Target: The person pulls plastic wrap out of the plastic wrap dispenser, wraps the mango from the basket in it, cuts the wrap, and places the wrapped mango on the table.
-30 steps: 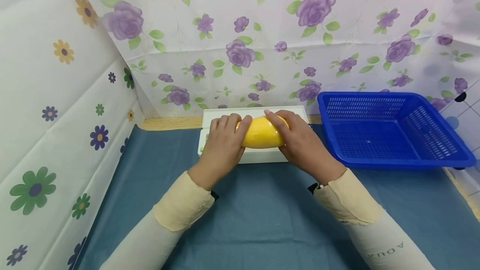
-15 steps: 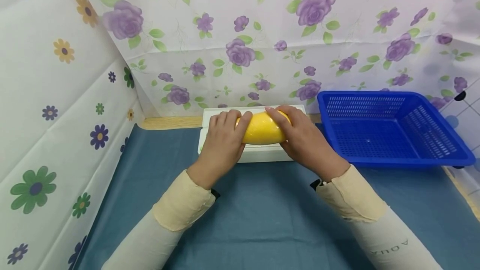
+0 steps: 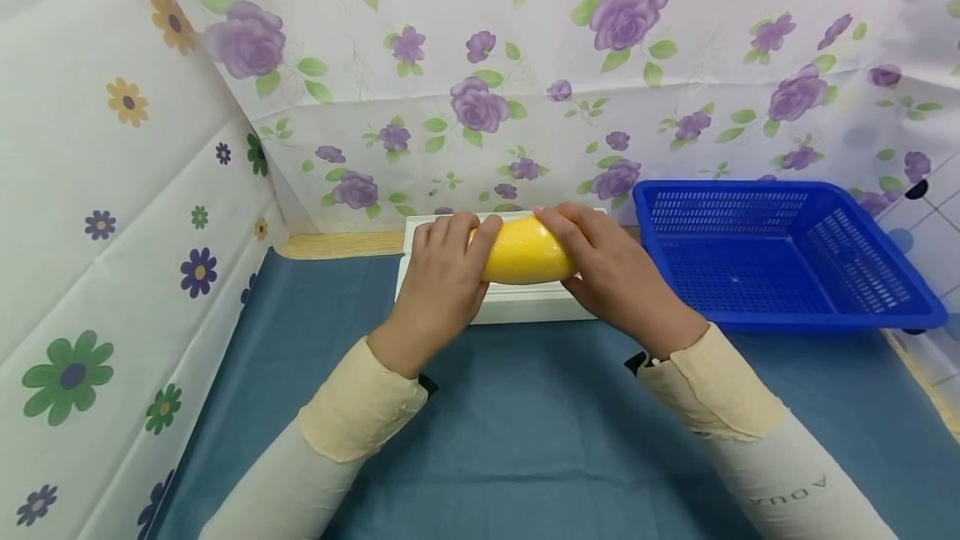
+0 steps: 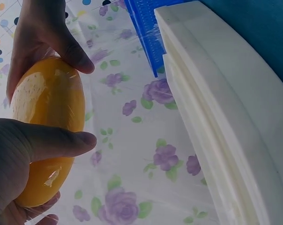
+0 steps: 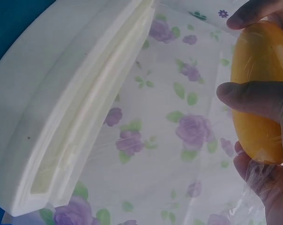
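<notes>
Both hands [image 3: 442, 286] [image 3: 611, 277] grasping wrapped yellow fruit [image 3: 525, 251], above white dispenser's edge [image 3: 525, 307]

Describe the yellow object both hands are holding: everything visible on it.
The yellow object is a smooth, elongated oval, orange-yellow and glossy, wrapped in clear film that wrinkles loosely near one end in the right wrist view. It lies roughly horizontal, held above the white dispenser box, apart from it in the wrist views. The left hand grips its left end, the right hand its right end, thumbs and fingers curled round it. A pale mottled patch shows on one side.
</notes>
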A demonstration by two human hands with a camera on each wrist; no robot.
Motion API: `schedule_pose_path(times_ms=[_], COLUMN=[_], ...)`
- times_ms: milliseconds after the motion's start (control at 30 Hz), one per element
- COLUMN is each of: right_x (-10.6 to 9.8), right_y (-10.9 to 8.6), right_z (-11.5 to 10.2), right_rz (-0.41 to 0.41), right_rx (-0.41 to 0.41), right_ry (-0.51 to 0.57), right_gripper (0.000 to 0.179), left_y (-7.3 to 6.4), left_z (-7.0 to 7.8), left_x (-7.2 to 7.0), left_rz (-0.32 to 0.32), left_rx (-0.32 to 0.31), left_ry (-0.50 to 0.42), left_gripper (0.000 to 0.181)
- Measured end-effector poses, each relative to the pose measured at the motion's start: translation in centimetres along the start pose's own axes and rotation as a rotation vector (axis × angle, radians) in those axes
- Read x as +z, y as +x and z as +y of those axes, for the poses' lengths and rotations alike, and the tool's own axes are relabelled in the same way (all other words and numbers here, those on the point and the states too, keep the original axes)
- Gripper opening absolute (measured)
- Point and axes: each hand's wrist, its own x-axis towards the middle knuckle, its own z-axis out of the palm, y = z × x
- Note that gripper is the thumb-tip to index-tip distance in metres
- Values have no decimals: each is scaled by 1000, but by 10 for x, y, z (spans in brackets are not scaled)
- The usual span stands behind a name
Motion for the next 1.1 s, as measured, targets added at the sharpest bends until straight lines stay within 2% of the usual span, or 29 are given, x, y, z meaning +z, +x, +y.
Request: schedule_pose_path(times_ms=[233, 533, 867, 1100], right_x=[-5, -13, -22, -28], right_y=[2, 4, 6, 9], right_z=[-1, -5, -7, -9], right_rz=[27, 56, 88, 103], right_rx=[-8, -12, -28, -50], right_ry=[-23, -43, -60, -60], right_gripper=[99, 98, 98, 96], left_y=[3, 6, 10, 10], left_z=[1, 3, 4, 5], left_x=[-7, -17, -27, -34], left_rz=[30, 31, 61, 63], left_rx=[17, 24, 56, 65], left_ry=[-7, -10, 18, 1], left_gripper=[58, 57, 57, 58])
